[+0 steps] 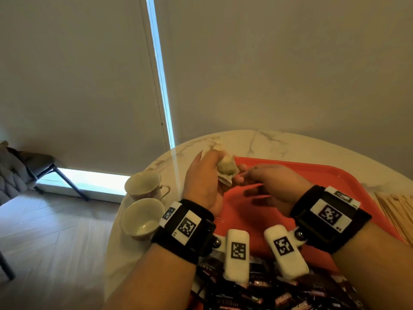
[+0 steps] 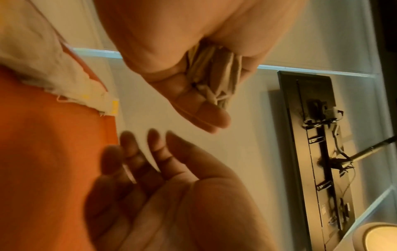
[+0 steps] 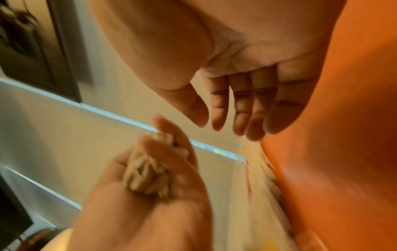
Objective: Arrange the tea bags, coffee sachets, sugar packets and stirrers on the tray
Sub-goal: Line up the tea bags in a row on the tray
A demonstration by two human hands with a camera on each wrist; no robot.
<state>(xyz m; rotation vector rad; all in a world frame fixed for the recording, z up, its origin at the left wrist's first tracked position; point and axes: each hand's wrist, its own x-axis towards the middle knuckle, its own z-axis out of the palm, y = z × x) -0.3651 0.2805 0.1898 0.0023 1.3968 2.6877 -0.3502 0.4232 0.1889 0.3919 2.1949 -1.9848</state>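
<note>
My left hand (image 1: 212, 168) grips a bunched handful of pale tea bags (image 1: 226, 167) above the far left corner of the red tray (image 1: 324, 177). The left wrist view shows the tea bags (image 2: 212, 76) wedged between palm and curled fingers. My right hand (image 1: 254, 177) hovers just right of them over the tray. Its fingers (image 3: 238, 108) are straight and relaxed and hold nothing. From the right wrist view, the same bundle (image 3: 146, 175) sits in the left hand (image 3: 163, 152). Dark coffee sachets (image 1: 268, 289) lie heaped at the near edge.
Two pale teacups (image 1: 144, 183) (image 1: 143, 217) stand on the marble table (image 1: 268, 139), left of the tray. Wooden stirrers (image 1: 395, 209) lie right of the tray. White packets with yellow marks (image 2: 94, 95) lie at the tray's edge. A chair (image 1: 33, 166) stands on the floor, far left.
</note>
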